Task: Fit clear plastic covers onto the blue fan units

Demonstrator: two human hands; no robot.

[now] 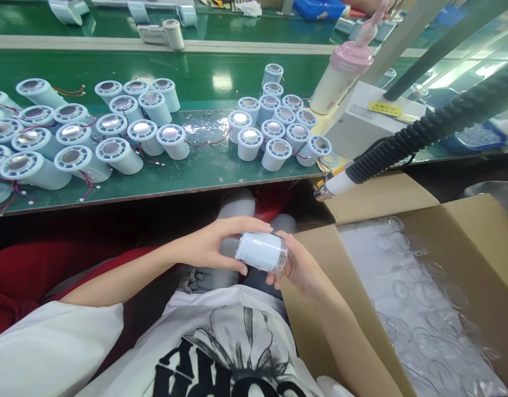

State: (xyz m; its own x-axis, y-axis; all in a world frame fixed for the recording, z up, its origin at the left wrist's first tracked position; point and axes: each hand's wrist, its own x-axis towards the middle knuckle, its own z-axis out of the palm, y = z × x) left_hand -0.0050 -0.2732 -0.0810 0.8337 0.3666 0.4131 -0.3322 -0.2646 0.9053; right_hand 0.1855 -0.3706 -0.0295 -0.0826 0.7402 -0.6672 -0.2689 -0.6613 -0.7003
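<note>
Over my lap, a light-blue cylinder (260, 251) lies on its side between my hands, with a clear plastic cup (283, 255) around its right end. My left hand (208, 242) holds the cylinder from the left, thumb below and index finger along the top. From the right, my right hand (301, 263) is closed on the clear cup end; some of its fingers are hidden behind it. On the green bench ahead stand several similar blue cylinders (276, 154) with silver centres and thin wires.
An open cardboard box (315, 320) of clear plastic cups (427, 298) stands at my right. A black ribbed hose (419, 127) hangs above it. Further blue cylinders (72, 160) fill the bench's left side. A pink-lidded bottle (340, 77) stands by a white box (361, 113).
</note>
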